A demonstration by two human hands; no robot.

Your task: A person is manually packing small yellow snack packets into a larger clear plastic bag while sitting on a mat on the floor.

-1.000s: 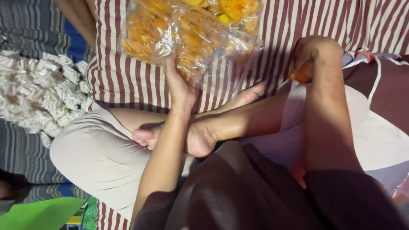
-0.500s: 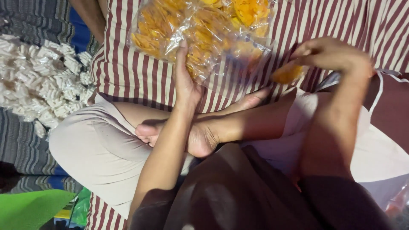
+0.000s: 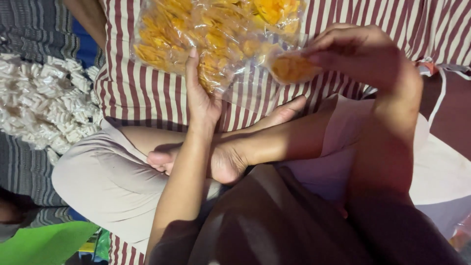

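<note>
Left hand: palm up at 12 o'clock of the crossed legs; fingers nearly straight, laid flat against the near edge of the big bag; more a cupping support than a grip
Right hand: at 2 o'clock; fingers curled inward, pinching the top of the small bag; closed on it
Big bag: clear plastic, full of orange-yellow chips; lying on the striped cloth at 12 o'clock; mouth not visible, so cannot tell whether open or sealed
Small bag: clear, holding a modest clump of the same chips; touching the big bag's right edge, hanging from the right fingers
White pile: heap of pale puffed snacks at 9 o'clock, well apart from both hands; untouched
Feet: bare, crossed at centre, below the left forearm
Green sheet: at 7 o'clock, partly cut off
Progress, as judged: one small portion already bagged and in hand; big bag very full, so most of the bulk left to portion; closing of the small bag not yet shown
Count: big bags, one; small bags, one; white piles, one; hands, two; finished packets set aside, none in view
</note>
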